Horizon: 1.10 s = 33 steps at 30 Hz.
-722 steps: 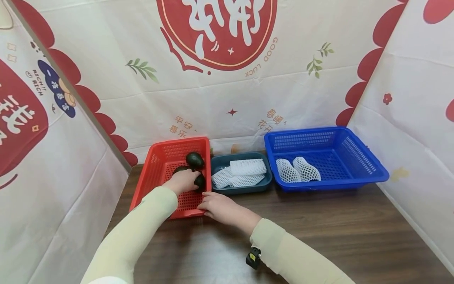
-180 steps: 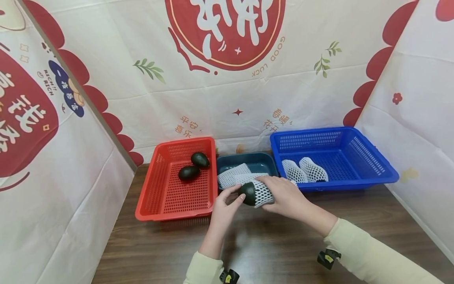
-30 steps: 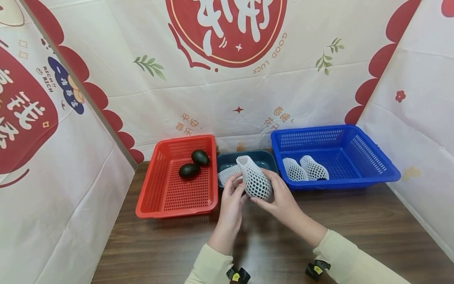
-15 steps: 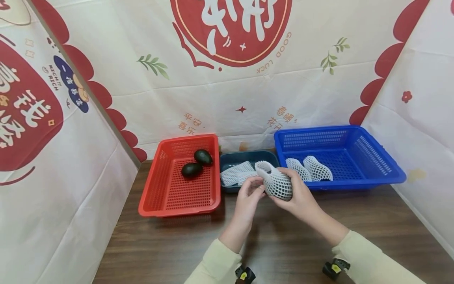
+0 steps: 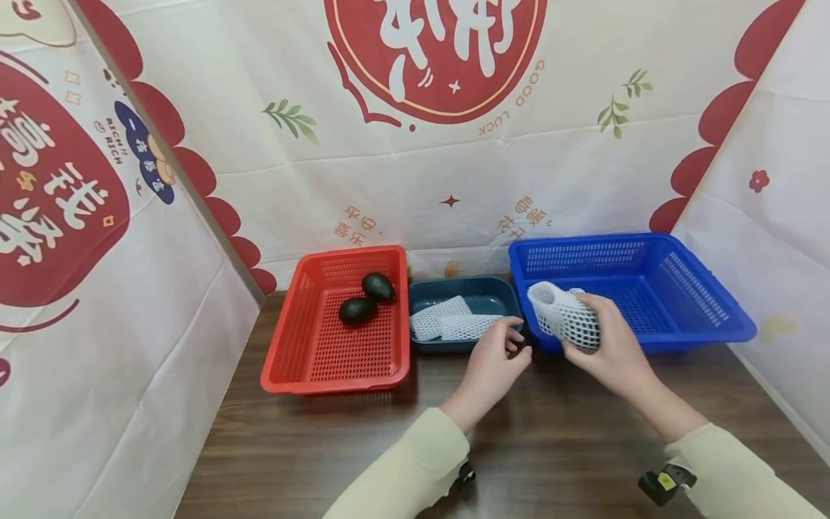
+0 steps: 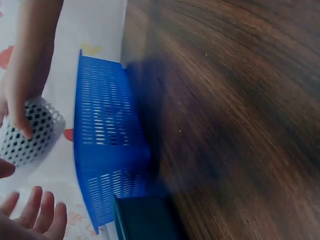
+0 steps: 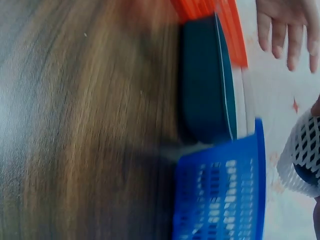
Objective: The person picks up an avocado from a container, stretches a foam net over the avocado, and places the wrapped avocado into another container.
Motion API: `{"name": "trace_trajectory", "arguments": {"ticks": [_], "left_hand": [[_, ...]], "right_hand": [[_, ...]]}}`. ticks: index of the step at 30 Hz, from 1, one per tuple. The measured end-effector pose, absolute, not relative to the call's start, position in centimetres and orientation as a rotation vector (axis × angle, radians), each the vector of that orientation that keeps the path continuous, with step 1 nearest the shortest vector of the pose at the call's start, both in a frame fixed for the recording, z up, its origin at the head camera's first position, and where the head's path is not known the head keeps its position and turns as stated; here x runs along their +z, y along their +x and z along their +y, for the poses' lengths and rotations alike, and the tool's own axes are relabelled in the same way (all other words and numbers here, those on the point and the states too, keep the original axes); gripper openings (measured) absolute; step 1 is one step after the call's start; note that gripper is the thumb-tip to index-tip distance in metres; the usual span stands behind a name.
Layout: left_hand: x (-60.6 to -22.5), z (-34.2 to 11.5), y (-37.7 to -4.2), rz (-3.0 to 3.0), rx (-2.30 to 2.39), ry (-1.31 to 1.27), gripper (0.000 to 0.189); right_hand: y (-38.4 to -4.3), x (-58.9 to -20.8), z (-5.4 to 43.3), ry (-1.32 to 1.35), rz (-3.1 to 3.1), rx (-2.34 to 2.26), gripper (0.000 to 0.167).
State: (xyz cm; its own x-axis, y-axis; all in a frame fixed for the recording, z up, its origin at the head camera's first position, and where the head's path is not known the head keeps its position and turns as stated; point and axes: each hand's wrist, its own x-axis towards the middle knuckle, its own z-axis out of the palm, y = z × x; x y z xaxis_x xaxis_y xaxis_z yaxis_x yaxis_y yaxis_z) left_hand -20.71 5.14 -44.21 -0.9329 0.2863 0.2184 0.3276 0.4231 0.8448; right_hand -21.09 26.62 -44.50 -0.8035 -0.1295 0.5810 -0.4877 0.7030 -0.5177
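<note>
My right hand [image 5: 612, 349] grips a dark avocado [image 7: 306, 172] sleeved in a white foam net [image 5: 551, 306], held over the left front part of the blue basket [image 5: 697, 335]. In the left wrist view the netted avocado [image 6: 30, 135] shows with the right thumb across it. My left hand [image 5: 493, 367] holds nothing; its fingers are loosely bent near the right front corner of the teal tray [image 5: 428, 288]. The netted avocados lying in the blue basket are mostly hidden behind the held one. Several flat foam nets [image 5: 441, 317] lie in the teal tray.
A red basket [image 5: 275, 360] at the left holds two bare avocados [image 5: 358, 310]. The teal tray stands between the red and blue baskets on the dark wooden table [image 5: 519, 447]. A printed cloth [image 5: 467, 180] hangs behind them, with cloth sides left and right.
Both hands held the avocado and its net in front of the tray. My left hand has let go, and my right hand has carried the netted avocado right, over the blue basket.
</note>
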Motion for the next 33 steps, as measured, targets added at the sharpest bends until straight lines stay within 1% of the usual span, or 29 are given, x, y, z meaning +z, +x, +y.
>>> {"name": "trace_trajectory", "arguments": {"ticks": [4, 7, 11, 15, 19, 26, 33], "left_hand": [[-44.3, 6.6, -21.8, -2.768, -1.087, -0.742, 0.037], [-44.4, 8.0, -22.6, -2.836, -0.774, -0.904, 0.041], [-45.0, 9.5, -23.3, -2.872, -0.340, -1.094, 0.047], [-45.7, 10.3, -23.9, -2.818, 0.009, -1.174, 0.046], [-45.7, 10.9, -24.3, -2.797, 0.081, -1.174, 0.041], [-45.5, 12.3, -25.0, -2.892, 0.064, -1.137, 0.046], [-45.6, 12.2, -25.2, -2.904, 0.046, -1.123, 0.049]], "right_hand": [[-21.2, -44.7, 28.0, 0.244, -2.394, 1.064, 0.081], [-21.2, -44.8, 28.6, 0.117, -2.404, 1.129, 0.081], [-21.3, -44.8, 29.2, 0.034, -2.418, 1.155, 0.080], [-21.8, -44.5, 30.0, -0.017, -2.440, 1.151, 0.079], [-22.7, -44.1, 31.1, -0.067, -2.490, 1.136, 0.080], [-24.7, -44.2, 33.7, -0.150, -2.564, 1.072, 0.081], [-27.1, -45.1, 36.0, -0.234, -2.704, 0.967, 0.085]]}}
